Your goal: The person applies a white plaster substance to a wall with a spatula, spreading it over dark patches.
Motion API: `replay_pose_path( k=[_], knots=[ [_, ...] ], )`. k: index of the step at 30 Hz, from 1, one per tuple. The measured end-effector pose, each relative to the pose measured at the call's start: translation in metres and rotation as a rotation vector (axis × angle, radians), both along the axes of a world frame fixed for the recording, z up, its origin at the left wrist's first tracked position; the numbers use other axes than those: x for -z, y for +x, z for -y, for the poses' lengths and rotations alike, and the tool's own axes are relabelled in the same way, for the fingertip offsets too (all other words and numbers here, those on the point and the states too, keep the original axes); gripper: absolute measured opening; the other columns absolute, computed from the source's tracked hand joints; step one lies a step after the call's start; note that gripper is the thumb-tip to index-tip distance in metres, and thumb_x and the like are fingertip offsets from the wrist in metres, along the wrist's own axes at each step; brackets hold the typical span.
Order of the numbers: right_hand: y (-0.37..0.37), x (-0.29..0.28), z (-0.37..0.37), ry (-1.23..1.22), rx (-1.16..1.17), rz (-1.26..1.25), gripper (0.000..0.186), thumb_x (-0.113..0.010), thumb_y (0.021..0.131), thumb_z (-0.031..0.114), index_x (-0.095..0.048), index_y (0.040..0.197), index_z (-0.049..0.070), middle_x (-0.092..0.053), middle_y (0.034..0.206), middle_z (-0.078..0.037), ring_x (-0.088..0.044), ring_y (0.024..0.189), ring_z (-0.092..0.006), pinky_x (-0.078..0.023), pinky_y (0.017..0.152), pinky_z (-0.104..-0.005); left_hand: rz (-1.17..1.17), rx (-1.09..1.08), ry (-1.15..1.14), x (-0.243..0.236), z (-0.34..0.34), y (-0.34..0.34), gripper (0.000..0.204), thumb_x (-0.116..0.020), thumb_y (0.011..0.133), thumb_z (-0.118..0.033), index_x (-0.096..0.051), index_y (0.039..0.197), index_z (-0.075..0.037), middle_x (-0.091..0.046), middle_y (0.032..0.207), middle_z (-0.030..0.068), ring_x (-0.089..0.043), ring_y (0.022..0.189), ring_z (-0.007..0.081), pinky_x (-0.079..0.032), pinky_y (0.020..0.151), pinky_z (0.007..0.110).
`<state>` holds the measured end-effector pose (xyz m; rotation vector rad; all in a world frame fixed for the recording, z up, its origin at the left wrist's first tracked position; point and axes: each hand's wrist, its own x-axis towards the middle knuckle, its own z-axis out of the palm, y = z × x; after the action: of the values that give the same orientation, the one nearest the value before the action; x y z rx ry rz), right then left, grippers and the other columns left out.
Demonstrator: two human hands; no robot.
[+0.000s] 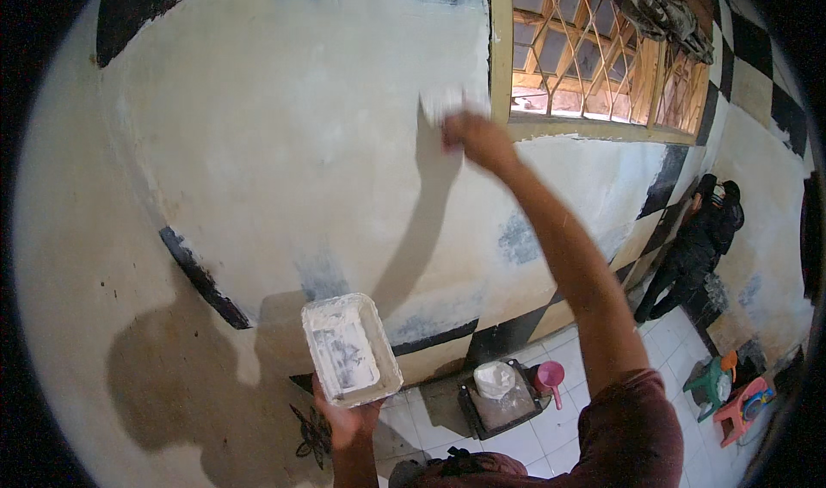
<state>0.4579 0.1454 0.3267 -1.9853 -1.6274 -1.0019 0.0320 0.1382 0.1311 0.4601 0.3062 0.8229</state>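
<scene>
White-smeared tray (pixel 383 343) rests on the left hand (pixel 351 419), fingers gripping it, probably for steadiness; right hand (pixel 473 138), fingers closed, clasps a blurred tool (pixel 442 106).

Cream wall (pixel 258 144) with chalky white areas, grey-blue smudges (pixel 519 240) and black-and-cream checks (pixel 508 339); yellow window frame (pixel 500 58), diamond-patterned grille (pixel 582 53). White tray (pixel 379 343), grey-streaked inside. Maroon sleeve (pixel 637 419). Pink dipper (pixel 549 373). One green stool (pixel 697 384), one coral pink (pixel 731 423). White-tiled floor (pixel 551 432). A second person's clothes (pixel 699 247) are black.

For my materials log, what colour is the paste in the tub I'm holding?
The paste is white with some grey patches, seen best in the head view.
</scene>
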Motion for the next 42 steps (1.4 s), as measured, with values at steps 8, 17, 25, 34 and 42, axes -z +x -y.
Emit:
replay_pose_path(
  k=[8, 17, 25, 34, 42],
  knots=[
    [-0.022, 0.224, 0.07, -0.309, 0.051, -0.098, 0.043, -0.061, 0.084, 0.019, -0.052, 0.126, 0.015, -0.06, 0.116, -0.013, -0.056, 0.111, -0.0326, -0.046, 0.092, -0.0453, 0.163, 0.153, -0.087, 0.011, -0.009, -0.001, 0.058, -0.042, 0.089, -0.051, -0.053, 0.132, -0.013, -0.059, 0.126, 0.0079, -0.059, 0.112, 0.0316, -0.05, 0.088, 0.055],
    [-0.033, -0.097, 0.021, 0.297, 0.114, 0.057, 0.029, -0.053, 0.084, 0.007, -0.057, 0.112, 0.013, -0.059, 0.112, -0.017, -0.06, 0.101, -0.0369, -0.05, 0.084, -0.0474, -0.211, -0.069, 0.098, -0.005, -0.001, -0.002, 0.057, -0.039, 0.09, -0.054, -0.055, 0.129, -0.016, -0.061, 0.122, 0.0048, -0.059, 0.109, 0.0299, -0.051, 0.084, 0.055],
    [-0.011, 0.134, -0.005, 0.1, -0.028, 0.009, 0.031, -0.062, 0.082, 0.013, -0.052, 0.111, 0.011, -0.057, 0.108, -0.012, -0.058, 0.101, -0.0326, -0.05, 0.082, -0.0454, -0.018, -0.02, -0.131, 0.013, -0.008, 0.003, 0.059, -0.041, 0.089, -0.056, -0.055, 0.129, -0.016, -0.06, 0.124, 0.0037, -0.059, 0.111, 0.0288, -0.05, 0.084, 0.057],
    [-0.054, 0.122, 0.026, 0.082, 0.054, -0.222, 0.02, -0.057, 0.076, 0.003, -0.055, 0.096, 0.007, -0.057, 0.098, -0.014, -0.057, 0.095, -0.036, -0.047, 0.076, -0.0461, 0.021, 0.001, -0.17, 0.016, -0.007, 0.002, 0.061, -0.042, 0.088, -0.059, -0.054, 0.131, -0.018, -0.057, 0.129, 0.0048, -0.055, 0.117, 0.0318, -0.046, 0.089, 0.061],
    [-0.092, -0.093, 0.016, 0.325, -0.161, 0.045, 0.015, -0.061, 0.082, 0.011, -0.054, 0.095, 0.009, -0.059, 0.09, -0.014, -0.059, 0.09, -0.037, -0.047, 0.075, -0.0493, -0.118, -0.103, -0.106, 0.015, -0.006, 0.002, 0.06, -0.039, 0.088, -0.059, -0.054, 0.131, -0.02, -0.057, 0.128, 0.0039, -0.055, 0.115, 0.0316, -0.046, 0.088, 0.061]
  ],
)
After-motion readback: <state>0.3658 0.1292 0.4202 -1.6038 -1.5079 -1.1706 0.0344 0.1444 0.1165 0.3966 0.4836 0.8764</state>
